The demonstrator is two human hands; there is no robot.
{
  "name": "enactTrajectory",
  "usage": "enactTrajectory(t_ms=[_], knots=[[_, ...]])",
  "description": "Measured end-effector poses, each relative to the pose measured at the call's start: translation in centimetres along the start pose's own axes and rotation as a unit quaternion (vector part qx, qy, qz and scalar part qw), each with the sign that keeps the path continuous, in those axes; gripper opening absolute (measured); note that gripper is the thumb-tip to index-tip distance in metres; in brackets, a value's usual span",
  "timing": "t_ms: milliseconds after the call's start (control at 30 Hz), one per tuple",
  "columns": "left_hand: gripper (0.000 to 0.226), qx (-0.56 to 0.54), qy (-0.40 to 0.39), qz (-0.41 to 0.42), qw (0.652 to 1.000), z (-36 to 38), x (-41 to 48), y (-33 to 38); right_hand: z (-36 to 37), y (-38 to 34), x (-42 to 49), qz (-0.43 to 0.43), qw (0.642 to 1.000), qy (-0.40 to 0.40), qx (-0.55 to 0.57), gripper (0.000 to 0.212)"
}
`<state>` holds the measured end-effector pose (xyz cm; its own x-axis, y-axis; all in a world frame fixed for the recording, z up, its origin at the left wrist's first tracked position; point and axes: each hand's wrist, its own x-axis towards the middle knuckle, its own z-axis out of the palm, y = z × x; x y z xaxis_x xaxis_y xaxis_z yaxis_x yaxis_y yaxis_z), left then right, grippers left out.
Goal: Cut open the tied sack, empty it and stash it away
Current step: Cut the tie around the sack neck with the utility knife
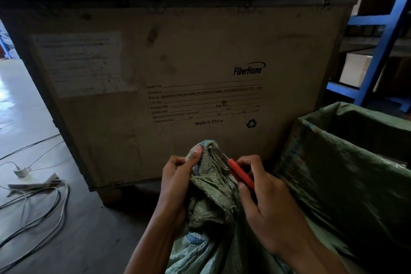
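A: While the left hand [178, 176] pinches the gathered neck of the green woven sack [211, 187], fingers clamped just below the knot, the right hand [264, 202] has its fingers closed on a red-handled cutter [239, 172]; blade tip sits right at the tie [210, 146], up top of the bunch.

B: So the cut's the step in hand; what makes it go well?

A: Prob. keeping the neck taut w/ the left hand; slack cloth would let the blade skate. The person should aim at the tie only, not the fabric, & draw the edge away from the left thumb [198, 150], which sits v. near the blade.

B: Where's the sack itself?

A: In front of the person, low in the frame, before the big wooden crate [178, 62]; an open sack-lined bin [347, 158] stands just beside it on the right, likely where contents go; can't tell what's inside the sack.
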<state>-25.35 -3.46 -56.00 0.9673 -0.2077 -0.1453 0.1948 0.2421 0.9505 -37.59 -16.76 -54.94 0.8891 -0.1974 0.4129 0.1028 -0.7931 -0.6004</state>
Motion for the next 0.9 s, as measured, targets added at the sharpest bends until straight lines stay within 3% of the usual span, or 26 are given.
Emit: enactTrajectory(t_ms=[700,900], knots=[[0.036,0.005,0.017,0.041,0.999,0.5,-0.2,-0.7,0.0,-0.1,0.3,0.004,1.0,-0.015,-0.003,0.022],[0.036,0.023,0.069,0.056,0.996,-0.8,0.4,-0.6,0.3,0.3,0.0,0.062,0.989,-0.133,-0.016,0.02]])
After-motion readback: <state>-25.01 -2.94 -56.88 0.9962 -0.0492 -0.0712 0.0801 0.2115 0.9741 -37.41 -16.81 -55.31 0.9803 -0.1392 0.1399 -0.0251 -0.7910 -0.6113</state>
